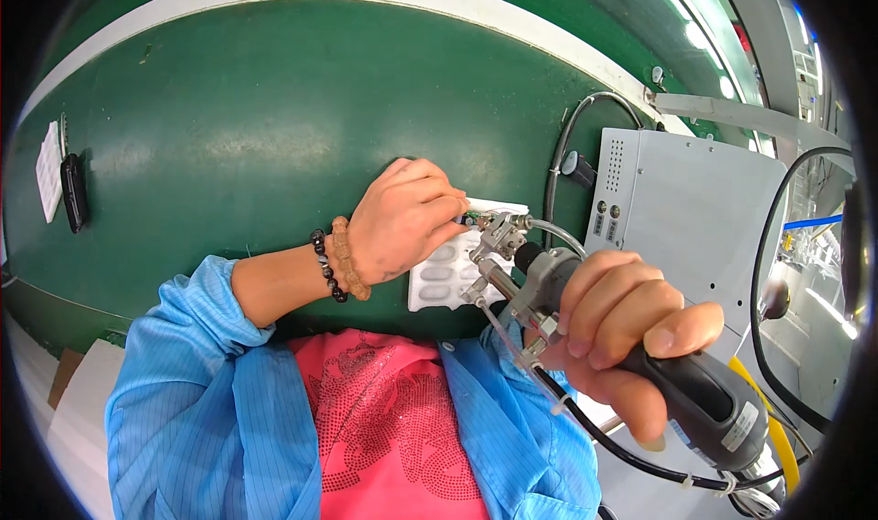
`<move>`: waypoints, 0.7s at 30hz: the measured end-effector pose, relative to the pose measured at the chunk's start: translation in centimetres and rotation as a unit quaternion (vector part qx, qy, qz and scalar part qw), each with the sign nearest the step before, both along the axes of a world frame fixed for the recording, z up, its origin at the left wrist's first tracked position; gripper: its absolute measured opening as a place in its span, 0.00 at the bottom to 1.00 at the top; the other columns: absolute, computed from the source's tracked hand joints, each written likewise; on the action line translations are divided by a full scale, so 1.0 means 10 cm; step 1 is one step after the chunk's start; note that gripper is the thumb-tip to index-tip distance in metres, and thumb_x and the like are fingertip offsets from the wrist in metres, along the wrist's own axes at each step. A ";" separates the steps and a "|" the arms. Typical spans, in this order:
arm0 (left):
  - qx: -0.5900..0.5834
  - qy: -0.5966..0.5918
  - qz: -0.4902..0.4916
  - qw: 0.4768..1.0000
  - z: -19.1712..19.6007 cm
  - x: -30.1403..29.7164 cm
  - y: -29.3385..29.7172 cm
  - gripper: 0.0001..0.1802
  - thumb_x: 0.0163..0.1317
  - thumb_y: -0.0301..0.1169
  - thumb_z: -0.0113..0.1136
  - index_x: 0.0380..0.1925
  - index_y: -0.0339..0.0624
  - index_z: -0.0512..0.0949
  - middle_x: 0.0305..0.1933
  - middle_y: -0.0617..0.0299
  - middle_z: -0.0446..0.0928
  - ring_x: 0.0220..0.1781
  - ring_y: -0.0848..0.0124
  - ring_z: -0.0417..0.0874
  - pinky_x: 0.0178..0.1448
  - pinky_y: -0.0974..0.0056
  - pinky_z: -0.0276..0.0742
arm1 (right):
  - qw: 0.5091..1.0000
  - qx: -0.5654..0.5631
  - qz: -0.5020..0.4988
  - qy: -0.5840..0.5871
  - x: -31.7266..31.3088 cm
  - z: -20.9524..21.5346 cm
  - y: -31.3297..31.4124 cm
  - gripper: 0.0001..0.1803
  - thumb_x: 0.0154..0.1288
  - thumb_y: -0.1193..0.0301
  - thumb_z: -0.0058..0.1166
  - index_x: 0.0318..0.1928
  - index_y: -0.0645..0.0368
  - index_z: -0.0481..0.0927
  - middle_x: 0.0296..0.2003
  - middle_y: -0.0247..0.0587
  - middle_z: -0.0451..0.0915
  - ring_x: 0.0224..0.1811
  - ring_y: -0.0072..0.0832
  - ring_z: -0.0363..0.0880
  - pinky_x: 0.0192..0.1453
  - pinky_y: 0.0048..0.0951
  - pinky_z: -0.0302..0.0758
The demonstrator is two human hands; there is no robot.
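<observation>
My right hand (622, 328) is wrapped round a dark grey power screwdriver (677, 387), which has a metal head, a thin hose and a black cable. Its metal head (499, 236) points left, close to the fingertips of my left hand (412, 209). That hand is closed in a pinch at the edge of a small green circuit board (472, 217), mostly hidden behind the fingers and the screwdriver's head. Beneath lies a white tray (439, 278) with rounded recesses, partly covered by my left hand and the tool.
A large grey metal box (681, 209) stands to the right, with a black cable (553, 177) looping beside it. At the far left of the green tabletop (247, 90) lie a black flat case (73, 191) and a white tray (49, 172). A white rim borders the table's far edge.
</observation>
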State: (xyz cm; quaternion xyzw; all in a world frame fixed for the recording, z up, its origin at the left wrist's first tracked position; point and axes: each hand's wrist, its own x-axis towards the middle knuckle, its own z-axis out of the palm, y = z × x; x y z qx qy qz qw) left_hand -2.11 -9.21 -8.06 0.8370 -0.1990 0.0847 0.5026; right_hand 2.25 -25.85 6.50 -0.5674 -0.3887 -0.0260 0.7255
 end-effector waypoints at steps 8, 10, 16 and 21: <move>-0.016 0.003 -0.002 1.000 0.00 0.00 0.01 0.17 0.43 0.26 0.74 0.37 0.38 0.83 0.41 0.58 0.83 0.45 0.59 0.81 0.52 0.57 0.77 | 1.000 0.005 0.014 0.017 0.03 -0.04 0.02 0.29 0.63 0.44 0.62 0.42 0.55 0.65 0.19 0.27 0.71 0.15 0.18 0.70 0.17 0.22 0.67; -0.017 -0.001 -0.005 1.000 0.00 0.01 0.00 0.17 0.44 0.26 0.74 0.36 0.37 0.83 0.40 0.58 0.83 0.45 0.59 0.81 0.51 0.57 0.78 | 1.000 0.010 0.003 0.016 0.03 -0.03 0.01 0.30 0.63 0.44 0.61 0.43 0.55 0.65 0.19 0.27 0.70 0.14 0.18 0.69 0.17 0.22 0.67; -0.010 -0.016 0.007 1.000 -0.06 -0.02 0.01 0.16 0.46 0.28 0.75 0.36 0.37 0.83 0.40 0.57 0.84 0.43 0.60 0.82 0.51 0.58 0.78 | 0.995 0.092 -0.033 -0.024 -0.14 0.19 -0.23 0.30 0.64 0.44 0.62 0.44 0.57 0.70 0.19 0.26 0.71 0.16 0.18 0.69 0.20 0.21 0.67; -0.011 -0.004 0.001 1.000 -0.03 -0.01 0.01 0.15 0.48 0.28 0.75 0.36 0.36 0.84 0.41 0.56 0.84 0.43 0.59 0.82 0.51 0.58 0.79 | 0.992 0.103 -0.054 -0.040 -0.30 0.38 -0.52 0.29 0.63 0.45 0.64 0.42 0.59 0.70 0.18 0.27 0.71 0.17 0.18 0.70 0.23 0.20 0.70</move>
